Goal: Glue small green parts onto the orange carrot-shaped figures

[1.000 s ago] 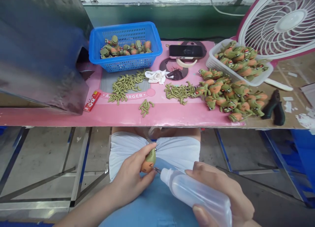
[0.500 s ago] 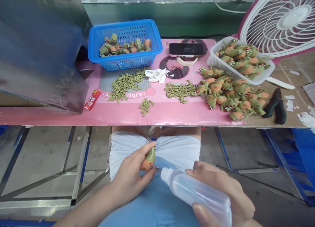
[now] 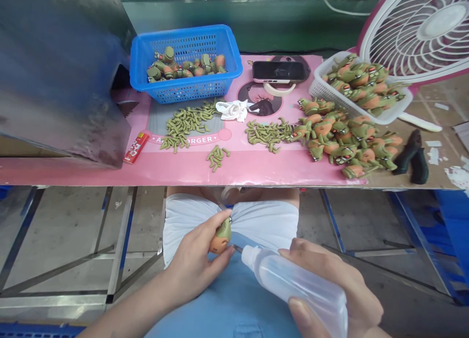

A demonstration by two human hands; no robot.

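Note:
Over my lap, my left hand (image 3: 200,252) grips a small green and orange toy figure (image 3: 221,238) between thumb and fingers. My right hand (image 3: 337,284) is wrapped round a translucent squeeze bottle (image 3: 293,284), tilted so that its thin metal nozzle points left. The nozzle tip is close to the figure and my left thumb; whether it touches cannot be made out. On the table in front lie a pile of small green curved pieces (image 3: 186,123), a second such pile (image 3: 267,133) and a smaller cluster (image 3: 217,157). Several figures with limbs (image 3: 340,137) are heaped on the right.
A blue basket (image 3: 186,90) and a white basket (image 3: 351,96) hold more figures. A phone (image 3: 280,72), a crumpled tissue (image 3: 233,111), a red box (image 3: 136,147), black-handled pliers (image 3: 412,159) and a fan (image 3: 437,28) are on the table. A metal box (image 3: 62,74) stands left.
The bottle in my right hand has drawn back slightly to the right, its nozzle a little farther from the figure. My left hand keeps the figure in nearly the same place.

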